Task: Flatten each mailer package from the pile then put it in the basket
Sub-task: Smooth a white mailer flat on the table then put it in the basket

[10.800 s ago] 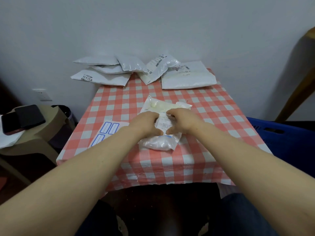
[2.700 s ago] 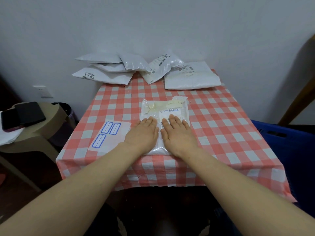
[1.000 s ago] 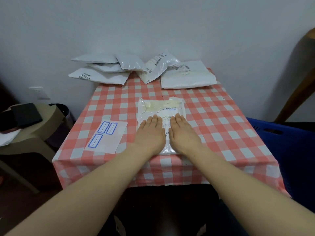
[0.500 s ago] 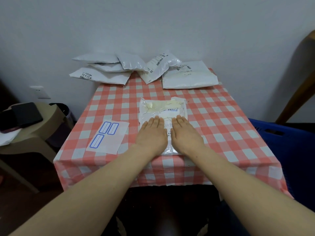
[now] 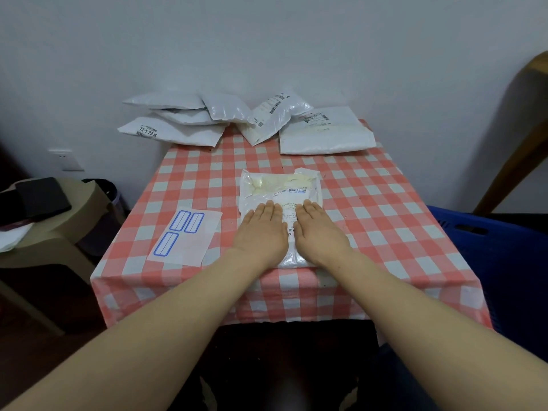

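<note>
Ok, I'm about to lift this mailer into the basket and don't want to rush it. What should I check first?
1. Hands flat on the mailer: ok. The left hand and right hand press its near half with straight fingers.
2. Mailer flat: cannot tell. Its far end looks slightly lumpy.
3. Mailer fully on the table: ok. It lies close to the front edge, not over it.
4. Basket at hand: ok. It stands at the table's right side.
5. Room in the basket: cannot tell. Its inside is out of view.
6. Path to the right: ok. Only bare cloth lies between.
</note>
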Demonstrator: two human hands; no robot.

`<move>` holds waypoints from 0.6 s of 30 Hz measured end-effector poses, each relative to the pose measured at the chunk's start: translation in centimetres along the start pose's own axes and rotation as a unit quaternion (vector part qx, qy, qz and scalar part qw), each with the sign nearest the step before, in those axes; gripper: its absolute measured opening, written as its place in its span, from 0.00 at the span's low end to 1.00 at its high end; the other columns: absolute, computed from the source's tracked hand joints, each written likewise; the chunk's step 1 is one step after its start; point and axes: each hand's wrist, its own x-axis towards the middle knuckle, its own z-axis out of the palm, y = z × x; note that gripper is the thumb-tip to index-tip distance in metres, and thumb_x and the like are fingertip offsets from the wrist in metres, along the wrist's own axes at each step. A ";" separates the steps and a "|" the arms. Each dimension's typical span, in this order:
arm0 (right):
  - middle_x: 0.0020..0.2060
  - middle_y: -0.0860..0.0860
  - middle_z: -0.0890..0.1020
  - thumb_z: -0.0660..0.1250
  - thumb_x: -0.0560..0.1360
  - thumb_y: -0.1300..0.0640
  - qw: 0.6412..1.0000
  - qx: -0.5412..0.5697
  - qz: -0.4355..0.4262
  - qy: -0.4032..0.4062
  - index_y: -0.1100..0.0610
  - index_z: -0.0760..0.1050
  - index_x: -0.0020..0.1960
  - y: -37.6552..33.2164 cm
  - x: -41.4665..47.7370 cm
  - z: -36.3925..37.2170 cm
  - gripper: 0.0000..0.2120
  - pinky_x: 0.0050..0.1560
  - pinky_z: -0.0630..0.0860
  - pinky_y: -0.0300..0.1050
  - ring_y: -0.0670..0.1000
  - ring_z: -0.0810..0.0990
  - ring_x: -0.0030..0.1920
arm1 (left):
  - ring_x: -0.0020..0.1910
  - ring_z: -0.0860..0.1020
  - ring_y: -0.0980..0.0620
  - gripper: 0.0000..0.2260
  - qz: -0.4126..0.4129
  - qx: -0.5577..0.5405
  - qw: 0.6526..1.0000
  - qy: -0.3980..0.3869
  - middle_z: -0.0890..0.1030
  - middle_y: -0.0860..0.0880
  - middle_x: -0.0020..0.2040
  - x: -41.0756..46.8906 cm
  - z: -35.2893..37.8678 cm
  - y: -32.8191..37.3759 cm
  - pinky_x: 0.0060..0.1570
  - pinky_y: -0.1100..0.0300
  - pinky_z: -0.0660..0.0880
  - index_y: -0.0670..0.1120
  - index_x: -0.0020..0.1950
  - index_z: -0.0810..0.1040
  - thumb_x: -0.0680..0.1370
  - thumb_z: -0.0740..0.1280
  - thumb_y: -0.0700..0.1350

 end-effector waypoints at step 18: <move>0.56 0.55 0.78 0.69 0.69 0.75 0.764 0.617 0.124 0.143 0.62 0.59 0.72 -2.2 -1.5 -5.3 0.36 0.46 0.78 0.55 0.57 0.79 0.49 | 0.43 0.73 0.44 0.08 -0.065 -0.271 0.952 0.124 0.75 0.44 0.41 -0.9 -4.4 -0.4 0.38 0.57 0.65 0.42 0.40 0.72 0.78 0.57 0.40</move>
